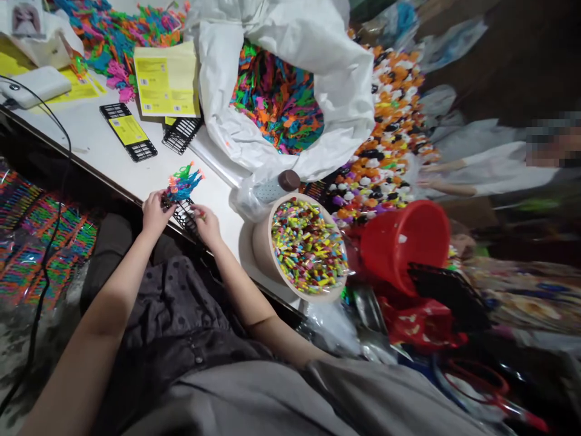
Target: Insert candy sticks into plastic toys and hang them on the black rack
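My left hand (157,213) is closed at the left end of a black plastic grid (184,213) at the table's front edge. Against its fingers a bunch of blue, green and orange plastic pieces (184,183) stands up; whether these sit in the grid or are held, I cannot tell. At the grid's right end my right hand (207,226) has its fingers pinched together. A small coloured spot shows at those fingertips, too small to name. Behind lie another black grid with a yellow label (128,132) and a third grid (182,134), partly under a yellow label sheet (167,79).
A white sack (349,115) of coloured plastic pieces stands behind. Close on my right is a beige bucket (263,242) of small bright pieces, with a bagged bottle (267,188) beside it. Farther right are a red bucket (385,242) and another person's arm (449,188). A cable (63,181) hangs left.
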The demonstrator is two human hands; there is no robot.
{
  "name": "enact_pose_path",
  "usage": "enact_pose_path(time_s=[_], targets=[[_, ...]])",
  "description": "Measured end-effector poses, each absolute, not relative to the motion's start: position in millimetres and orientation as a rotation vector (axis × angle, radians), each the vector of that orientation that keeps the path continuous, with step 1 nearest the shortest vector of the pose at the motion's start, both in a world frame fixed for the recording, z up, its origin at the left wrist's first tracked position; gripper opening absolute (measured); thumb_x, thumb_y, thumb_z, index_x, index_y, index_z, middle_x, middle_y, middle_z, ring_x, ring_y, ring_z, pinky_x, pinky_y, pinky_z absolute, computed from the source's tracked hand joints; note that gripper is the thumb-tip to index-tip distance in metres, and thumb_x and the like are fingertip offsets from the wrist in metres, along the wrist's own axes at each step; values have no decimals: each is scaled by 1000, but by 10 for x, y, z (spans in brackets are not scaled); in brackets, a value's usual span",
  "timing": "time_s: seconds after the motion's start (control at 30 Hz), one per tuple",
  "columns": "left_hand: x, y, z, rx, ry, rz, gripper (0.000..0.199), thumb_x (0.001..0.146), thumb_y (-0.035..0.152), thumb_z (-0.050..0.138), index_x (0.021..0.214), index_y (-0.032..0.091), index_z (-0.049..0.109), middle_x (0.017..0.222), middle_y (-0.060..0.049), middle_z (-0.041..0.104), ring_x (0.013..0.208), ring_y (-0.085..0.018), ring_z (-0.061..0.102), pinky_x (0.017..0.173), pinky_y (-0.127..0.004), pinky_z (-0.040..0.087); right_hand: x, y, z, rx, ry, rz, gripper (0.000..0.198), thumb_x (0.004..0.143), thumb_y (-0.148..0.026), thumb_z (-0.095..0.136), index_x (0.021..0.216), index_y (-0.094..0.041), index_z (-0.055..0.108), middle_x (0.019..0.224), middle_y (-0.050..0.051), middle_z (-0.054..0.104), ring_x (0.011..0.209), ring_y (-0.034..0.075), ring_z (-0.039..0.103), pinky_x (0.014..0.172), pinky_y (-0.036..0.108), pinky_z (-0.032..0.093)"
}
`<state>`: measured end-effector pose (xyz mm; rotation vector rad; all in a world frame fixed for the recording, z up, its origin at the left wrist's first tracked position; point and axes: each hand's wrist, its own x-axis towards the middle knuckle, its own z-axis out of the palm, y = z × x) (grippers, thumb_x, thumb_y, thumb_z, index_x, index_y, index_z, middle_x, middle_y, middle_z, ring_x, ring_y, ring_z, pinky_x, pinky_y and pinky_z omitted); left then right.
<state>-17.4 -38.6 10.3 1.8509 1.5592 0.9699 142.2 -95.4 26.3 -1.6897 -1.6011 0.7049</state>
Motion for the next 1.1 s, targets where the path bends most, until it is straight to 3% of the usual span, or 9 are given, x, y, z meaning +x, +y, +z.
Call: enact_pose_path(time_s=[0.2, 0.53, 0.77, 1.0, 1.1], targets=[[-200, -98, 148, 2059, 1447, 749, 43, 67, 27, 63, 109, 18, 56, 103, -7, 60, 102, -22, 54, 100, -36, 38, 1727, -562, 303, -1958, -1960, 439, 29, 89, -29, 42, 105, -12, 60, 103, 12, 62, 97, 24, 52, 86, 36, 39], [-196, 22, 159, 2086, 1321, 576, 41, 71, 33, 60, 110, 21, 53, 111, -5, 58, 112, -22, 51, 115, -45, 18, 1652, -426, 334, -2178, -2154, 253, 29, 88, -27, 39, 89, -9, 61, 88, 16, 62, 88, 28, 53, 80, 37, 36], [-157, 6, 154, 2082, 1314, 583, 40, 72, 28, 60, 111, 23, 52, 115, -5, 57, 114, -21, 51, 118, -44, 15, 1638, -369, 310, -2326, -2169, 382, 34, 89, -30, 40, 86, -7, 64, 88, 17, 64, 85, 27, 57, 78, 35, 37], [-173, -23, 145, 2067, 1281, 642, 44, 71, 25, 63, 114, 25, 51, 115, -4, 58, 114, -23, 52, 117, -47, 15, 1628, -329, 349, -2324, -2162, 509, 27, 87, -31, 48, 84, -9, 65, 85, 18, 65, 80, 26, 59, 80, 35, 38], [-196, -31, 159, 2043, 1256, 654, 44, 71, 24, 64, 113, 23, 51, 115, -5, 58, 113, -24, 52, 117, -48, 14, 1762, -375, 343, -2217, -2174, 651, 18, 84, -28, 53, 85, -13, 63, 84, 13, 65, 79, 24, 58, 78, 34, 39]])
